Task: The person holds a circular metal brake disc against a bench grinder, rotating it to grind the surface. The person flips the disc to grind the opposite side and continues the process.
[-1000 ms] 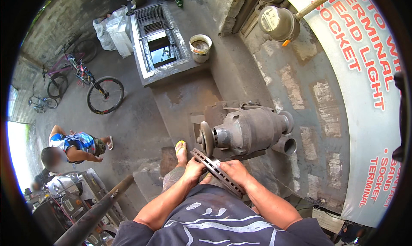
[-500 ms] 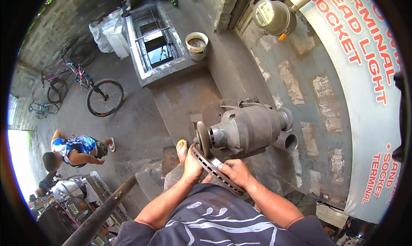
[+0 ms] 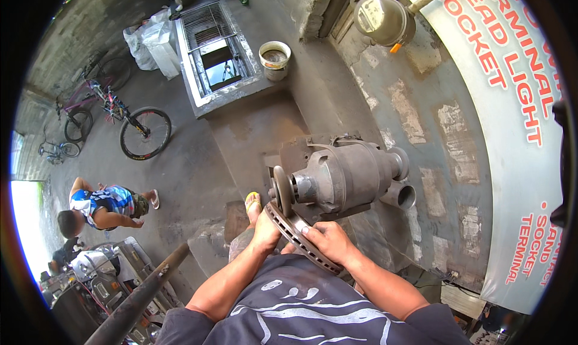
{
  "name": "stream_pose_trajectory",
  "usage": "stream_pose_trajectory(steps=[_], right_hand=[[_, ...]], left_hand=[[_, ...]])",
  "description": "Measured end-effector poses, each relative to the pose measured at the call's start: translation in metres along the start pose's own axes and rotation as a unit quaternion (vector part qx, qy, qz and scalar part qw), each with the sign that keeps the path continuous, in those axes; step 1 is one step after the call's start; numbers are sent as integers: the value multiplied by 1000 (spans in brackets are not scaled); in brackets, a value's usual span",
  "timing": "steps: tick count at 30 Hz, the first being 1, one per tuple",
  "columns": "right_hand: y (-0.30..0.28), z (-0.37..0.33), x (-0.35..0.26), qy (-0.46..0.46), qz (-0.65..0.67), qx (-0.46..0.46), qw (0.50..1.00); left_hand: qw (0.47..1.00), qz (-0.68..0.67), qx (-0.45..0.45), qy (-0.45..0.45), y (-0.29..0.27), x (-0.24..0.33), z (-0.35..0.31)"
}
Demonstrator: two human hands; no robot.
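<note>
A vented brake disc (image 3: 302,241) is held tilted in front of my body, its slotted edge toward me. My left hand (image 3: 266,231) is closed round its left side, with part of the fingers hidden behind it. On the right side my right hand (image 3: 329,239) grips the disc, thumb lying over its face. The disc's upper left part meets or nearly meets a grinding wheel (image 3: 282,187); whether they touch I cannot tell. That wheel sits on the shaft of a big dusty electric motor (image 3: 350,178).
A metal pipe (image 3: 144,297) slants at lower left beside a pile of machine parts (image 3: 108,273). A person (image 3: 108,206) stands at left, near bicycles (image 3: 144,133). Beyond the motor are a bucket (image 3: 274,61) and a framed water basin (image 3: 220,62). A wall (image 3: 409,119) runs along the right.
The brake disc has turned slightly, showing more of its slotted edge at the left. Both hands keep their hold. The whole view has shifted a little.
</note>
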State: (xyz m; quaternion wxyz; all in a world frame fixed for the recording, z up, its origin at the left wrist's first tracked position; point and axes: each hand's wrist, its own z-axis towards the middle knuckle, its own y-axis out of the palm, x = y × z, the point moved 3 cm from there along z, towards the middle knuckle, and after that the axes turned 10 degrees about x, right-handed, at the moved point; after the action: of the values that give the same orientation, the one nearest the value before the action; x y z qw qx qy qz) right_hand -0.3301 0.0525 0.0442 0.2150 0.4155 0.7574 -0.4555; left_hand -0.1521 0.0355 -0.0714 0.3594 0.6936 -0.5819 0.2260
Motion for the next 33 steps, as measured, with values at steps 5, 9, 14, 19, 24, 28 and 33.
stream_pose_trajectory(steps=[5, 9, 14, 19, 24, 28, 33], right_hand=[[10, 16, -4, 145, 83, -64, 984], [3, 6, 16, 50, 7, -41, 998], [-8, -11, 9, 0, 72, -30, 997], [-1, 5, 25, 40, 75, -36, 996], [2, 1, -1, 92, 116, -40, 988], [-4, -2, 11, 20, 35, -25, 999], [0, 9, 15, 62, 29, -43, 997]], left_hand=[[998, -44, 32, -37, 6, 1, -5], [989, 131, 59, 48, 4, 17, -17], [943, 211, 131, 220, 2, 23, -20], [982, 151, 84, 76, 9, 42, -18], [973, 190, 103, 78, 2, 37, -18], [956, 233, 89, 155, -1, 24, -13], [969, 203, 93, 110, 1, 24, -10]])
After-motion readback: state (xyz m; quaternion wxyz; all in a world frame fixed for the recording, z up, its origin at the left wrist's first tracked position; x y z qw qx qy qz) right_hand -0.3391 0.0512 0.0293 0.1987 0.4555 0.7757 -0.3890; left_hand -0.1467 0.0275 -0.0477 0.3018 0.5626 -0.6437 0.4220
